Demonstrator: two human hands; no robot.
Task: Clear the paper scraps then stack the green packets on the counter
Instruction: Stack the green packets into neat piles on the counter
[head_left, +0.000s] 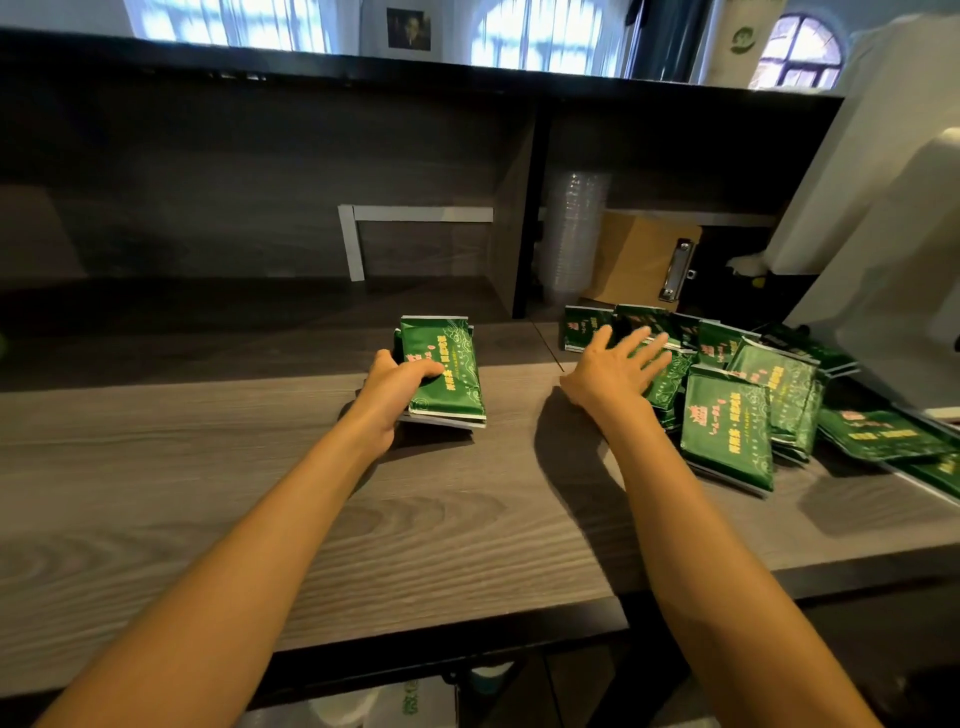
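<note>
My left hand (392, 387) gripped one stack of green packets (448, 371), right hand (613, 374) flat, fingers spread, on at least eight loose packets (727, 431), glossy, pink-lettered, silver-edged.

A small stack of glossy green foil packets (444, 374), printed with pink lettering and pale swirls, lies flat on the grey wood-grain laminate counter (260, 467), gripped at its left side by the left hand (395, 384). To its right, a loose heap of the same green packets (727, 415) sprawls (some flat, others tilted and overlapping), with the right hand (618, 369) spread over its left edge.
</note>
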